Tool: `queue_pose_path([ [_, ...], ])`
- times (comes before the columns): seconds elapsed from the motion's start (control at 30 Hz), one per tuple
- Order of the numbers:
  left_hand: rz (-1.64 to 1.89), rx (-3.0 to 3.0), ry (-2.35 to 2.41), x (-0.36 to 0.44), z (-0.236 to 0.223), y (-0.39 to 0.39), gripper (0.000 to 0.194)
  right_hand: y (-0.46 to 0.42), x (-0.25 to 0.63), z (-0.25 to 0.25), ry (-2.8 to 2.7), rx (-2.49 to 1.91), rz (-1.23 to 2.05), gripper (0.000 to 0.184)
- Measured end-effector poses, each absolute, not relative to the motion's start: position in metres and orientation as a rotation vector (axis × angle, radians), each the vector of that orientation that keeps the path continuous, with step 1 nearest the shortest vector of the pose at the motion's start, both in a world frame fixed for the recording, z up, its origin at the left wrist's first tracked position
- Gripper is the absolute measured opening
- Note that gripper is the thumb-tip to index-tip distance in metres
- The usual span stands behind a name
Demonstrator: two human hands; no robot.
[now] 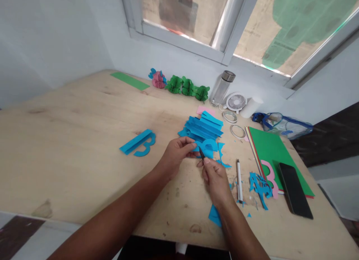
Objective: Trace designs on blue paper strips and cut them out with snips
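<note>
Between the thumb and fingers of my left hand (178, 153) is a piece of blue paper (207, 149) with a curved edge. My right hand (215, 178) is closed around scissors (201, 153), of which only the dark pointed end shows, close to that paper. Just beyond my hands lies a pile of folded blue paper pieces (203, 127). To the left rests a folded blue paper cutout (140, 142) with a scalloped edge. A blue offcut (214, 216) is partly under my right forearm.
On the right are a white pen (239, 181), blue scraps (259, 187), a pink paper template (269, 178), green sheets (275, 148) and a black phone (295, 191). Tape rolls (237, 131), a small fan (236, 102), a glass bottle (223, 89) and green paper decorations (187, 87) stand behind.
</note>
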State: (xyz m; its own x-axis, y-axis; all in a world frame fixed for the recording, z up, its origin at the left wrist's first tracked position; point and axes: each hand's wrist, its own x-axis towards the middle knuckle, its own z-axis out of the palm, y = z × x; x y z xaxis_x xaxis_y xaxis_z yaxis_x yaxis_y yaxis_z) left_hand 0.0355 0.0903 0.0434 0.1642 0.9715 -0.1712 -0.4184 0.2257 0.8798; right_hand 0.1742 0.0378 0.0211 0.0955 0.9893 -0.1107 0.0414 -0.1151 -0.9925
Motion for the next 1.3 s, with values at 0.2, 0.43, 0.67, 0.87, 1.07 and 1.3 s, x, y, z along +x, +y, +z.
queue_pose_path([
  [0.2, 1.156, 0.813, 0.892, 0.0358, 0.0440, 0.0908, 0.023, 0.0370, 0.1733, 0.0224, -1.106, -1.377, 1.211, 0.054],
  [0.43, 1.148, 0.843, 0.910, 0.0343, 0.0437, 0.0907, 0.022, 0.0364, 0.1725, 0.0246, -1.102, -1.377, 1.228, 0.055],
  [0.67, 1.151, 0.852, 0.908, 0.0334, 0.0453, 0.0903, 0.019, 0.0366, 0.1732, 0.0243, -1.115, -1.369, 1.227, 0.054],
  [0.87, 1.148, 0.849, 0.901, 0.0333, 0.0445, 0.0908, 0.022, 0.0365, 0.1731, 0.0254, -1.118, -1.383, 1.247, 0.054],
  [1.07, 1.146, 0.847, 0.905, 0.0330, 0.0446, 0.0916, 0.023, 0.0366, 0.1735, 0.0231, -1.134, -1.380, 1.237, 0.054],
  [1.3, 1.104, 0.932, 0.936, 0.0281, 0.0475, 0.0951, 0.021, 0.0373, 0.1744, 0.0225, -1.158, -1.372, 1.224, 0.053],
])
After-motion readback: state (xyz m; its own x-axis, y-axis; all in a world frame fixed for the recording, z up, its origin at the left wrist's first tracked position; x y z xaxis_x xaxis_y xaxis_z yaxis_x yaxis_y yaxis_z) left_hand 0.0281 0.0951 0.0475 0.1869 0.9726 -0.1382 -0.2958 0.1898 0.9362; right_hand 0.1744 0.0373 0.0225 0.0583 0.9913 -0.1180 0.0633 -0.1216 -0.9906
